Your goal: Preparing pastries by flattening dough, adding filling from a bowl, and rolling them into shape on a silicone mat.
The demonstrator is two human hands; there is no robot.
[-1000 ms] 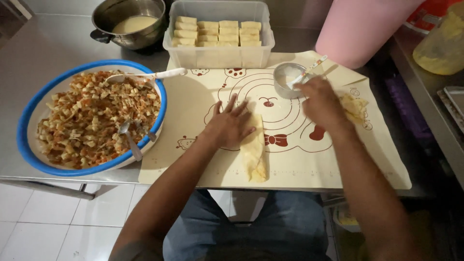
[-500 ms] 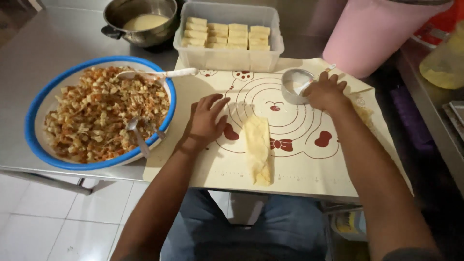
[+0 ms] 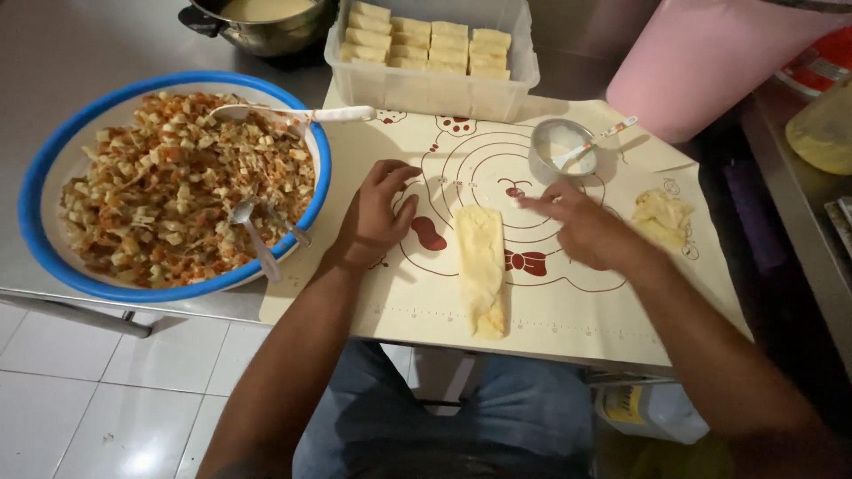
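Right hand has come back from the small metal bowl and is now hovering open, empty, just beside the dough strip lying on the baking mat. Left hand is resting loosely curled on the mat, holding nothing, next to the blue-rimmed bowl.

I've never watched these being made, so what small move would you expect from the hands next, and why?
Probably the right hand goes down onto the rolled pastry to seal its seam. Its fingertips point at the roll's top end, just apart from it, the small bowl of pale paste sits just behind the hand, and the left hand rests on the mat beside the roll.
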